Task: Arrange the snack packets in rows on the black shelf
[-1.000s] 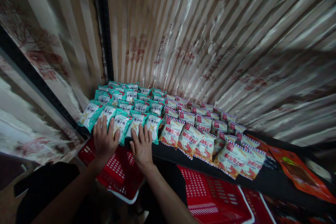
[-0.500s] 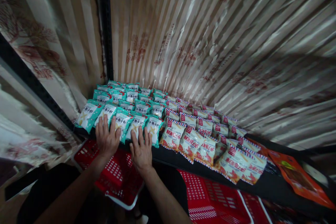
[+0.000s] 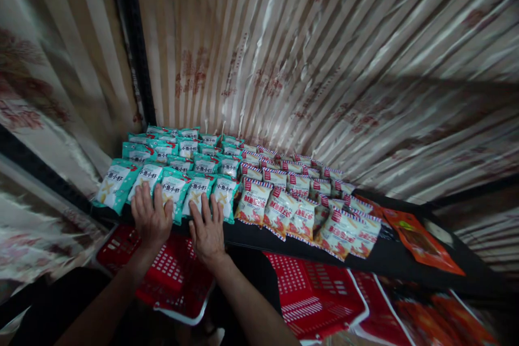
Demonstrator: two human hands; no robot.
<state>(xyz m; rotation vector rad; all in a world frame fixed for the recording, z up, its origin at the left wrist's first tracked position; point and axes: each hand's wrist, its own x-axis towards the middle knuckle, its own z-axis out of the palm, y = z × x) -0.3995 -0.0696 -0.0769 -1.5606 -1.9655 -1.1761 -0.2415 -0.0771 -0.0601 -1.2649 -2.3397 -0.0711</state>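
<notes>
Rows of teal-and-white snack bags (image 3: 116,184) stand along the left part of a black shelf (image 3: 251,239). My left hand (image 3: 151,219) lies with fingers stretched against the lower front of the second and third bags in the front row. Beside it, my right hand (image 3: 208,230) has its fingers apart on the lower front of the fourth snack bag (image 3: 198,190) and reaches toward the fifth snack bag (image 3: 225,194). Neither hand is closed round a bag. Both palms are turned away from me.
To the right, rows of white-and-orange snack bags (image 3: 253,203) lean on the shelf. An orange flat packet (image 3: 421,240) lies farther right. Red baskets (image 3: 312,292) stand below the shelf edge. Pleated patterned curtain (image 3: 251,38) and a dark post (image 3: 132,38) rise behind.
The view has turned slightly, so the shelf and bags sit farther left. Both hands stay against the front row of teal bags with fingers spread; the bags look much the same.
</notes>
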